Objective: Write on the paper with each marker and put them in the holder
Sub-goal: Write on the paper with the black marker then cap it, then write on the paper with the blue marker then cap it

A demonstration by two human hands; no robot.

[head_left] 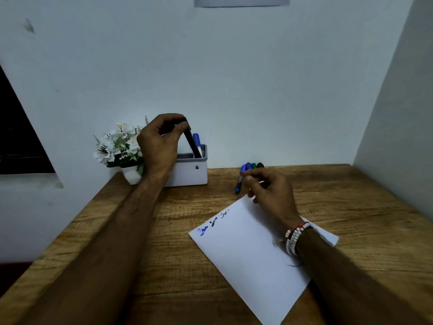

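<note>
My left hand (161, 141) pinches the top of a black marker (192, 143), whose lower end is inside the white holder (187, 172). A blue-capped marker (197, 141) stands in the holder beside it. My right hand (269, 188) pinches a blue marker (239, 182) at the far edge of the white paper (250, 259). Several more markers (254, 165) lie on the table behind that hand, partly hidden by its fingers. The paper carries blue and black scribbles (212, 222) near its upper left edge.
A white pot of artificial white flowers (119, 146) stands left of the holder, against the wall. The wooden table (164, 242) ends at walls behind and to the right; its left edge drops off beside my left forearm.
</note>
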